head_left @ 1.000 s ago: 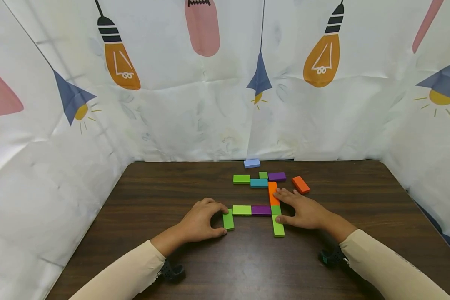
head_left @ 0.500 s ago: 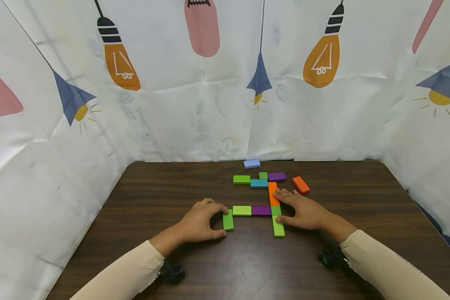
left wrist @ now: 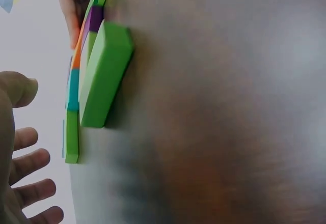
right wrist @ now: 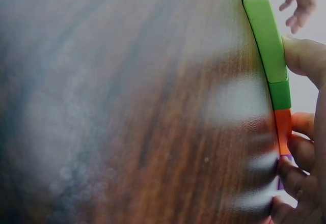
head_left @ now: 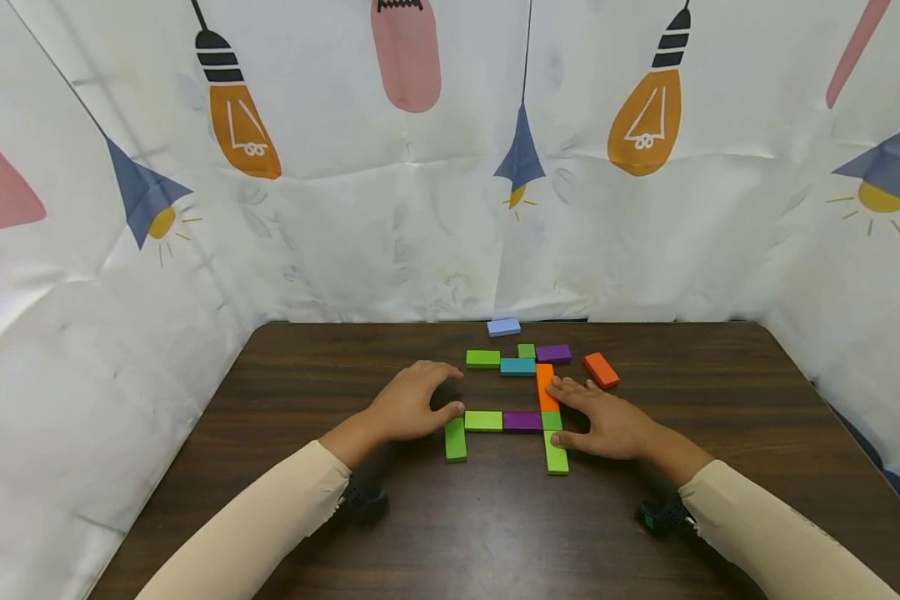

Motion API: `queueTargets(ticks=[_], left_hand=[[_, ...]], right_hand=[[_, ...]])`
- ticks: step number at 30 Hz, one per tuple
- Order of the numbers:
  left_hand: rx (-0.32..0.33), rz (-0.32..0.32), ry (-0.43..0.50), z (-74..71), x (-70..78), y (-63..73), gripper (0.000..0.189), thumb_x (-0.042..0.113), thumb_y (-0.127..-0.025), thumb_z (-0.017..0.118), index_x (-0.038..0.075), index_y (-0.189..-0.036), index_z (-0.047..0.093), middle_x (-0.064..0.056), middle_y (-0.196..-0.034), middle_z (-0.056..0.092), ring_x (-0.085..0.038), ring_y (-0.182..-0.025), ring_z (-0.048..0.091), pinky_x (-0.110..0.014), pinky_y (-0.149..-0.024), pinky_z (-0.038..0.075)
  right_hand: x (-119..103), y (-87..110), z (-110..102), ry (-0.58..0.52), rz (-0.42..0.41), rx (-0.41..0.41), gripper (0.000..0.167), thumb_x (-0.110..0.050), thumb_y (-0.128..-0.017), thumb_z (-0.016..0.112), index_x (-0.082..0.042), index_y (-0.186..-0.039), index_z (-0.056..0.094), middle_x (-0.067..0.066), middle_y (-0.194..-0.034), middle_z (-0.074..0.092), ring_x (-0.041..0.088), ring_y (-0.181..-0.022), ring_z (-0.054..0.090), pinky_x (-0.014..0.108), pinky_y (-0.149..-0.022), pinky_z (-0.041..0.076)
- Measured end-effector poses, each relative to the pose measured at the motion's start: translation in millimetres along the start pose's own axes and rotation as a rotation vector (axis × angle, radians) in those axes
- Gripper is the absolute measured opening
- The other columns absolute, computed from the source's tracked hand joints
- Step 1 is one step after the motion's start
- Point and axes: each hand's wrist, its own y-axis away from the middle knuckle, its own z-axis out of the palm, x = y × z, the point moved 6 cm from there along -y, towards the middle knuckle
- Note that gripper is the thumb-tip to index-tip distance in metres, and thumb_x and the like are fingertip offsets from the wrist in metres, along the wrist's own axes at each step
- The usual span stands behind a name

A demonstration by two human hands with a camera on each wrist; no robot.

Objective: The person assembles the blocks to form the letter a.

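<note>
White cloth (head_left: 345, 242) printed with bulbs and lamps hangs around the far side of your dark wood-grain table (head_left: 330, 542). Your left hand (head_left: 412, 404) holds nothing, its thumb and fingers spread apart above the left green block (head_left: 456, 442), which lies at the left end of a row. To its right, the flat lime block (head_left: 483, 422) and lower purple block (head_left: 522, 422) lead to a small green square (head_left: 552, 420). Your right hand (head_left: 607, 423) lies with fingers spread, thumb touching the near lime block (head_left: 557, 460) and fingertips on the long orange block (head_left: 544, 379); it grips neither. Your two hands are well apart. Beyond them, a teal block (head_left: 518, 367) sits between the far green block (head_left: 483, 359) and the orange one, the upper purple block (head_left: 552, 354) just beside. Separate from these lie a red-orange block (head_left: 602, 370) and a pale blue block (head_left: 504, 327).
</note>
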Motion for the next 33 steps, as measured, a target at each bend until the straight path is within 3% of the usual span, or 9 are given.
queueTargets(ticks=[6, 17, 23, 33], left_hand=[[-0.027, -0.022, -0.043, 1.7, -8.9, -30.5, 0.058, 0.047, -0.101, 0.058, 0.011, -0.147, 0.054, -0.007, -0.149, 0.053, -0.032, -0.14, 0.043, -0.057, -0.112, 0.035], [-0.113, -0.076, -0.116, 14.7, -8.8, -74.2, 0.068, 0.054, -0.103, 0.051, 0.017, -0.158, 0.041, -0.005, -0.162, 0.037, -0.031, -0.149, 0.032, -0.057, -0.116, 0.029], [-0.168, -0.115, -0.148, 20.8, -8.7, -89.8, 0.071, 0.058, -0.102, 0.05, 0.02, -0.161, 0.036, -0.002, -0.165, 0.031, -0.032, -0.151, 0.027, -0.058, -0.117, 0.026], [-0.254, -0.167, -0.147, 27.9, -8.8, -102.2, 0.073, 0.062, -0.102, 0.046, 0.024, -0.163, 0.032, 0.0, -0.168, 0.025, -0.032, -0.153, 0.02, -0.059, -0.119, 0.019]], right_hand=[[2, -0.5, 1, 0.003, 0.004, 0.0, 0.089, -0.067, -0.094, 0.058, -0.01, -0.159, 0.037, 0.008, -0.163, 0.034, 0.029, -0.151, 0.028, 0.054, -0.121, 0.017], [4, -0.5, 1, 0.003, 0.013, -0.006, 0.089, -0.067, -0.094, 0.058, -0.01, -0.159, 0.038, 0.009, -0.163, 0.034, 0.029, -0.151, 0.029, 0.055, -0.121, 0.016], [4, -0.2, 1, 0.006, 0.012, -0.004, 0.089, -0.067, -0.094, 0.058, -0.01, -0.159, 0.038, 0.009, -0.163, 0.034, 0.03, -0.151, 0.029, 0.055, -0.121, 0.017], [2, -1.4, 1, 0.007, 0.012, -0.014, 0.09, -0.068, -0.094, 0.057, -0.01, -0.16, 0.036, 0.008, -0.164, 0.032, 0.029, -0.151, 0.028, 0.054, -0.121, 0.017]])
